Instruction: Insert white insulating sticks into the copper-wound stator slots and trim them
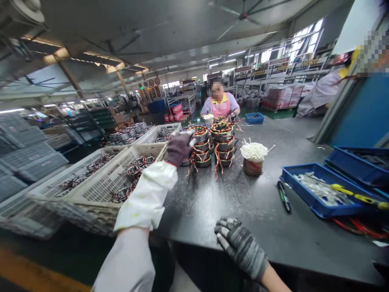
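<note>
L hand [179, 147], in a dark purple-brown knit glove w/ pale fingertips, reaches fwd, fingers extended & close together, beside the near L stack of round grey metal cores w/ orange-red wire [202, 151]. Can't tell if it's pinching a core; fingertips partly hidden/blurred. R hand [243, 245], in a grey-black striped knit glove, rests palm down at the near table edge, fingers a bit bent & slightly spread.

Cores stand upright in stacks on the smooth, dark, semi-glossy table [209, 202]; loose wire ends droop down the sides, some to the tabletop. Near R stack of the same cores [224, 148] is just beside the L one. To its R: squat brown round tub [253, 167] packed w/ thin white round-tipped sticks [254, 151]. Farther R: black-green pen [284, 197], then blue plastic tray [330, 210] w/ whitish bits, yellow-handled tool [354, 194] lying across it.

Off the table's L edge: cream slatted plastic crate [91, 198] w/ more wired cores. Person in pink apron [221, 108] is behind the stacks.

Open room: flat tabletop btwn R hand & stacks, plus strip btwn tub & pen.
</note>
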